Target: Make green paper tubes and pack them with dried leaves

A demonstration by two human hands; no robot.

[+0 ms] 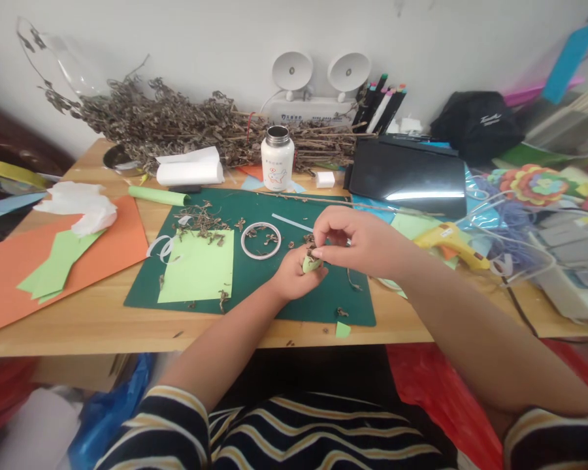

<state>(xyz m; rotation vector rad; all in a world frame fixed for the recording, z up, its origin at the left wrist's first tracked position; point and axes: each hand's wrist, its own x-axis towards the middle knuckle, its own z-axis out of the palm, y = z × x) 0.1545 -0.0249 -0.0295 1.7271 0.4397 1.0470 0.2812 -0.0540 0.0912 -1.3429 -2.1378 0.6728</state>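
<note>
My left hand [295,275] is closed around a small light-green paper piece [311,263], which looks rolled or folded. Above it, my right hand [350,238] pinches at dried brown plant bits [310,250] by the top of the paper. Both hands are over the green cutting mat [255,294]. To their left, a roll of tape [245,245] lies flat with dried bits inside its ring. A light-green sheet [196,267] rests on the mat, with dried stems and leaves [206,222] scattered at its top edge.
A large bundle of dried plants [176,117] lies along the wall. In front of it stand an uncapped white bottle [277,160] and a white paper roll [191,168]. On the right are a black case [406,173] and a yellow glue gun [453,245]. Orange card [112,241] covers the left side.
</note>
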